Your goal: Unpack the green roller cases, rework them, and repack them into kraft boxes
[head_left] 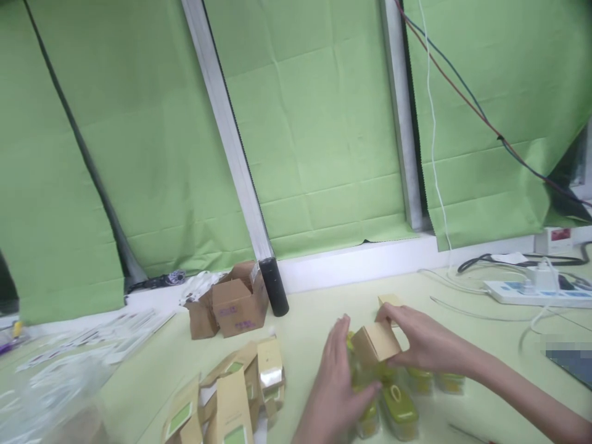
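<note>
A small brown cardboard box (375,346) is pinched between the thumb and fingers of my right hand (419,338). My left hand (333,379) is just left of that box, its fingers stretched upward and its thumb apart, with nothing visible in it. Whether its fingertips touch the box I cannot tell. Below and around both hands stand several small clear containers with green lids (400,407), partly hidden by the hands and the box. Another pale yellow-brown box (389,300) shows behind my right hand.
Several kraft boxes with green windows (235,401) are piled to the left. Farther back are an opened carton (239,306) and a black cylinder (274,287). A power strip (509,293) with cables lies at right; clear plastic bags (65,388) lie far left.
</note>
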`<state>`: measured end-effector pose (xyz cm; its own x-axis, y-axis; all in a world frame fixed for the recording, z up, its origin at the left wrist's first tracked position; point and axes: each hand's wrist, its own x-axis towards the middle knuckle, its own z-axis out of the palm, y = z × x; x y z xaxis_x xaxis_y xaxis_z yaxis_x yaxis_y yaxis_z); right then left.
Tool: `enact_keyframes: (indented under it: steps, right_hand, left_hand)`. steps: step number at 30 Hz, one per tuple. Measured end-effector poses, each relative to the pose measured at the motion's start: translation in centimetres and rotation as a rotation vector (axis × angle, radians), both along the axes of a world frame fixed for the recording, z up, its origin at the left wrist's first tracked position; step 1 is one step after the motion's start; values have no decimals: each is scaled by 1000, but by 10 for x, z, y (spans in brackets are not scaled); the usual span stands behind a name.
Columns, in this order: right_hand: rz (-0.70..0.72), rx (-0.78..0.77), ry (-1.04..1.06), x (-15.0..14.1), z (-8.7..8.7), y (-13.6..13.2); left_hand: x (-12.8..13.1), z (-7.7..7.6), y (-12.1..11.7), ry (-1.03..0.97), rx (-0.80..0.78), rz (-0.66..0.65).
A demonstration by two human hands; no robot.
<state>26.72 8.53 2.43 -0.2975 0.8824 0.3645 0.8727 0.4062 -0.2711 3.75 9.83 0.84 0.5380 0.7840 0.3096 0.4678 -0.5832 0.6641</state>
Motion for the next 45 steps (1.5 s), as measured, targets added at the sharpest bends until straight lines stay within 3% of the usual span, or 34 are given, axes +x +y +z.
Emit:
enact_keyframes:
  steps: [3,5,8,10,14,19,25,27,29,31,33,35,37,40,42,45]
  right_hand:
    - [89,144,132,-21,1,-12]
    - [221,204,189,-28,4,-19]
    - [352,30,261,-34,11,-30]
    - [302,-31,244,-36,13,-33]
    - [159,88,-19,-40,5,-29]
    - [-5,149,-172,-34,-3,-21]
    - [177,165,59,-35,-2,-19]
    - [201,151,179,-32,-1,-16]
    - [179,78,346,-23,0,-9]
    - [109,-6,484,-6,0,1]
    - [22,-54,557,13,-4,13]
    - [-63,-53,518,34,-13,23]
    - [-137,-68,439,51,-25,31]
    - [-200,-94,296,63,-40,34]
    - [-192,-70,215,57,-42,30]
    - [-90,25,143,24,-34,18]
  left_hand:
    - [5,1,-6,-58,-27,29]
    - [0,1,-5,-64,-33,87]
    - [-9,-5,-2,-22,28,85]
    - [-10,-11,-1,10,98,55]
    - [-5,-15,-3,105,211,-26]
    - [-2,-15,-4,230,246,-72]
    - [-2,-27,-1,-5,447,-137]
    - [-1,-23,-4,-37,356,-107]
    - [-2,-15,-7,-64,134,3]
    - [-4,-7,-8,-73,-42,102]
    - [-7,-3,-6,-90,-94,165]
    - [-10,-3,-2,-202,-129,234]
    - [-12,-3,2,-447,-246,272]
    - [-11,-2,6,-764,-467,225]
    - [-10,1,7,-856,-579,221]
    - [-6,3,5,-934,-688,262]
